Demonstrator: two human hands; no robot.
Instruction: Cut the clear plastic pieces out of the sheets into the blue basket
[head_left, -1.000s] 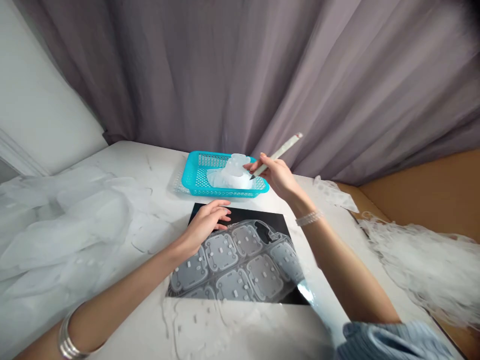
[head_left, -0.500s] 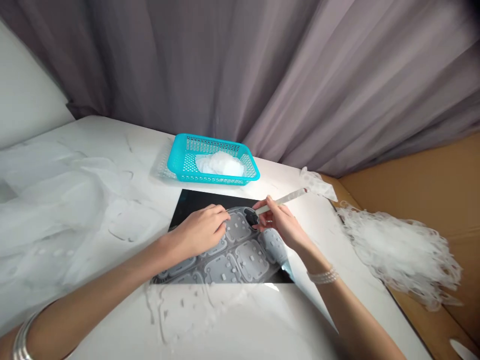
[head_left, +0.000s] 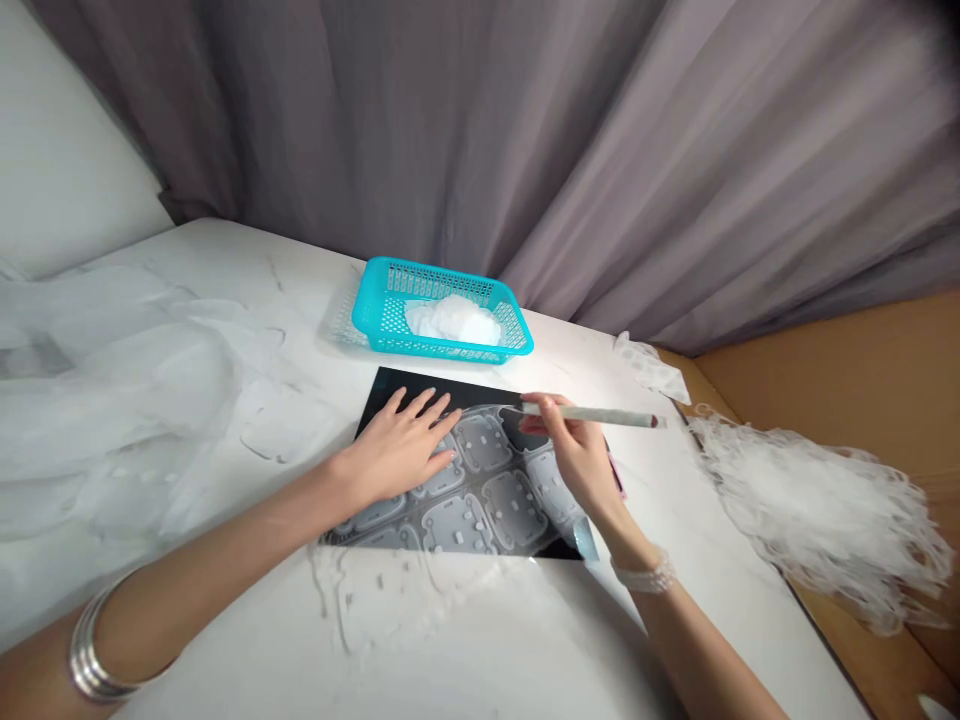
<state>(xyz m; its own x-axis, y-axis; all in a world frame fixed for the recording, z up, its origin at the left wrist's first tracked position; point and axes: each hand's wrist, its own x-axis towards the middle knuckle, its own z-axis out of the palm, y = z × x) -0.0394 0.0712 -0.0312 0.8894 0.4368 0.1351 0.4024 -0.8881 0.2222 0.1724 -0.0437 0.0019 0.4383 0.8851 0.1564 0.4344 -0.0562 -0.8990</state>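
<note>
My left hand (head_left: pixel 401 450) lies with its fingers spread over a translucent plastic sheet (head_left: pixel 454 522), which carries several rounded, moulded panels with small raised blocks. Under the sheet is a black mat (head_left: pixel 401 388). My right hand (head_left: pixel 574 455) is closed around a slim pen-shaped tool (head_left: pixel 604 414) with a whitish handle and a reddish end. Its dark tip points left, at the sheet's far edge near a dark gap among the panels; I cannot tell whether it touches. Part of the sheet's right side is hidden by my right hand.
Behind the mat stands a turquoise basket (head_left: pixel 442 352) with white translucent pieces (head_left: pixel 457 318) inside. Clear sheets (head_left: pixel 112 400) are heaped at the left. A pile of thin translucent offcuts (head_left: pixel 817 510) lies at the right by a brown cardboard panel (head_left: pixel 847 360). A grey curtain (head_left: pixel 390 130) hangs behind.
My left hand has gone from curled fingers to spread flat on the sheet. My right hand has swung the tool from slanting up to nearly level. The view has shifted slightly.
</note>
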